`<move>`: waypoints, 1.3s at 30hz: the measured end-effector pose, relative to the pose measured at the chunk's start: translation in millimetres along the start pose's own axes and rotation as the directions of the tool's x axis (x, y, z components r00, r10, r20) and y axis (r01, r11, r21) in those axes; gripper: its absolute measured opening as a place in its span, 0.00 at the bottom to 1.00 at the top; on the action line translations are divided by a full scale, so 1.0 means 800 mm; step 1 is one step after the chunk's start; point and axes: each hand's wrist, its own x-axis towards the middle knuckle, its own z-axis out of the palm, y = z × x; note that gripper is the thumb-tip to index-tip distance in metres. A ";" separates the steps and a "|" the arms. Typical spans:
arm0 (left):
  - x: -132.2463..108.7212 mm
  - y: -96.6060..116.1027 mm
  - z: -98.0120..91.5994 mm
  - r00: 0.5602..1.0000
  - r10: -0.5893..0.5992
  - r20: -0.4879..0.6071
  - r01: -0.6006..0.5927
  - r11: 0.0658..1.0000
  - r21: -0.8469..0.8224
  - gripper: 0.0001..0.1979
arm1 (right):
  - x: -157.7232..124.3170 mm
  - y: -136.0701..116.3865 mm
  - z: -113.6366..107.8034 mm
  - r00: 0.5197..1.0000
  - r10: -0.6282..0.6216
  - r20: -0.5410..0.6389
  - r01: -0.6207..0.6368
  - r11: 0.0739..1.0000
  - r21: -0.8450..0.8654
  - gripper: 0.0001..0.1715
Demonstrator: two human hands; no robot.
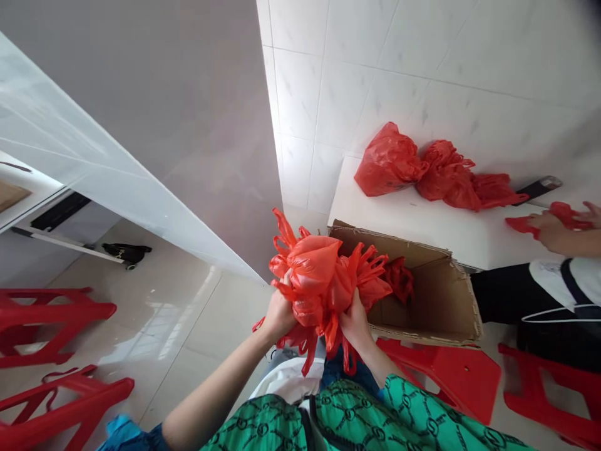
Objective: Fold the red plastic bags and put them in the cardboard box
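Far left of the cardboard box (439, 307), red stools (51, 326) stand on the pale floor. Just left of the box, the left hand (278, 315) is closed around a bunch of red plastic bags (319, 275), held up in front of the box's near left corner. The right hand (355, 324) grips the same bunch from its other side, fingers curled into the plastic. Inside the box lies another red bag (400, 279). Behind the box, a heap of stuffed red bags (422, 169) sits on a white ledge (422, 222). Right of the box, another person's hand (554, 233) rests on that ledge, touching a red bag.
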 end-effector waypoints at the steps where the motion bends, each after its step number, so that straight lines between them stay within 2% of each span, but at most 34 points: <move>1: -0.012 -0.008 -0.009 1.000 -0.020 -0.016 0.020 0.999 -0.026 0.25 | -0.006 -0.007 0.010 0.999 -0.027 0.022 0.027 1.000 -0.006 0.40; 6: -0.073 -0.036 -0.055 0.979 -0.172 -0.109 0.162 0.983 -0.090 0.21 | -0.033 -0.040 0.059 0.987 -0.099 0.127 0.105 0.994 -0.039 0.37; 10: -0.111 -0.044 -0.092 0.949 -0.246 -0.199 0.206 0.957 -0.203 0.21 | -0.051 -0.065 0.093 0.969 -0.119 0.218 0.136 0.989 -0.065 0.32; 15: -0.150 -0.050 -0.142 0.923 -0.274 -0.271 0.222 0.953 -0.206 0.16 | -0.069 -0.094 0.138 0.927 -0.212 0.310 0.239 0.970 -0.053 0.34; 22: -0.206 -0.081 -0.211 0.840 -0.268 -0.472 0.254 0.962 -0.096 0.08 | -0.092 -0.126 0.226 0.856 -0.312 0.413 0.318 0.947 0.055 0.31; 25: -0.230 -0.103 -0.243 0.809 -0.276 -0.518 0.279 0.957 -0.074 0.09 | -0.101 -0.133 0.277 0.818 -0.330 0.471 0.320 0.942 0.104 0.35; 29: -0.260 -0.141 -0.290 0.753 -0.322 -0.574 0.335 0.938 -0.087 0.11 | -0.109 -0.140 0.361 0.745 -0.359 0.562 0.341 0.929 0.140 0.35; 34: -0.280 -0.195 -0.356 0.635 -0.379 -0.673 0.412 0.903 -0.120 0.13 | -0.106 -0.152 0.483 0.635 -0.400 0.661 0.400 0.902 0.161 0.34; 39: -0.281 -0.258 -0.435 0.534 -0.416 -0.736 0.470 0.870 -0.151 0.14 | -0.093 -0.171 0.608 0.557 -0.366 0.746 0.399 0.905 0.147 0.34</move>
